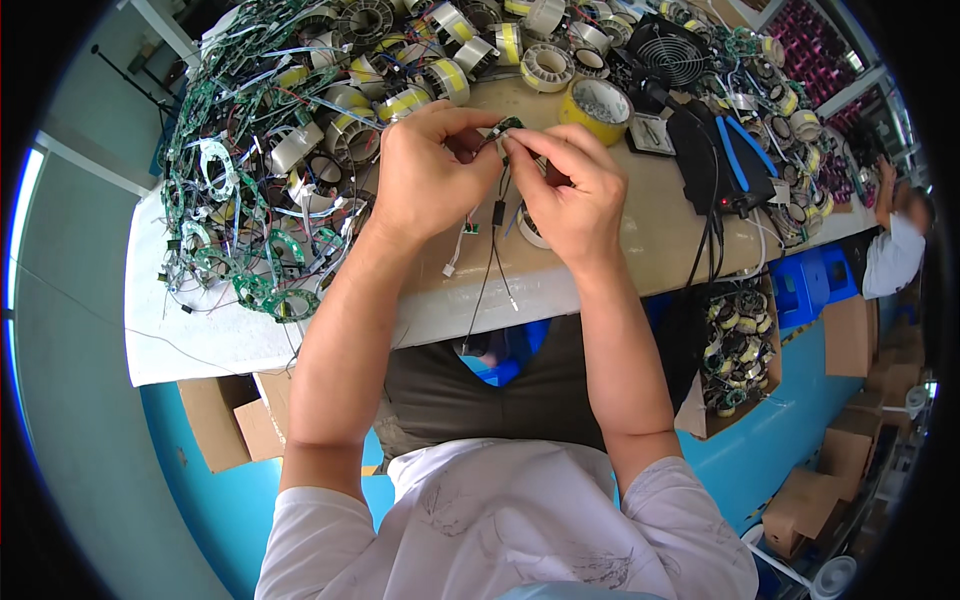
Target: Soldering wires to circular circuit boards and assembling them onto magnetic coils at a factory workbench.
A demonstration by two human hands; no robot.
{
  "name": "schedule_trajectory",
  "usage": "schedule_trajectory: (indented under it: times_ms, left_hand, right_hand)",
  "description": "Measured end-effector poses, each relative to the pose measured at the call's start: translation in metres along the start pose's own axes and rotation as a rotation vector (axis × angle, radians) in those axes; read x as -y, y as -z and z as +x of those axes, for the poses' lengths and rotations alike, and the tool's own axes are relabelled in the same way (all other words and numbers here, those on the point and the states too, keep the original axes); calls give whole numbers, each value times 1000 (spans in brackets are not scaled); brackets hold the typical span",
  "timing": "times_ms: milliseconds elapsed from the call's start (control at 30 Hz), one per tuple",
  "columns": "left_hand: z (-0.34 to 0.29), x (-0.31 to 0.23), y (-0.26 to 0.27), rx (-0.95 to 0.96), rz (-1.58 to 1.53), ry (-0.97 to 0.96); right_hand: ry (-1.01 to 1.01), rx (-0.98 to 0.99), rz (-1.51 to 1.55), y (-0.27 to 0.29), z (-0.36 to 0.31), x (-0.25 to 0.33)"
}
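Note:
Over the near middle of the table, a small green circuit board with wires (509, 125) is pinched between my two hands. My left hand (428, 178) is closed, with thumb and forefinger at the board's left side. The fingertips of my right hand (580, 198) press together at its right edge; exactly which wire they pinch is too small to make out. Dark wires carrying a black sleeve (498, 213) dangle below, past the table edge. Close to my left wrist hangs or lies a white connector (449, 269) on a lead. A pale ring (532, 230) is partly hidden behind my right hand.
Green ring-shaped boards (285, 250) and wires are heaped at the left. Yellow-taped coils (450, 80) fill the back. At right are a yellow tub (597, 108), blue-handled pliers (735, 155) on a black box, and a fan (670, 60). A carton of coils (738, 345) stands below.

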State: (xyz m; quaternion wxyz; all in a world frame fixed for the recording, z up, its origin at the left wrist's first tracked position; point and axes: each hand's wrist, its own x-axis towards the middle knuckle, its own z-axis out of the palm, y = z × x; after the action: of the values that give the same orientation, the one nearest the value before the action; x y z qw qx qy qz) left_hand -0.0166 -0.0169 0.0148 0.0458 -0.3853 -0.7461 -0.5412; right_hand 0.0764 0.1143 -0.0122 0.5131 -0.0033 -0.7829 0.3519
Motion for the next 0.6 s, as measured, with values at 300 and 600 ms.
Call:
schedule_trajectory:
  times_ms: [300,600]
  left_hand:
    - [0,-1,0,5,0,-10]
    - [-2,0,-3,-17,76,-158]
  right_hand:
    - [17,27,-47,1,-1,2]
    - [64,5,-97,-1,-3,0]
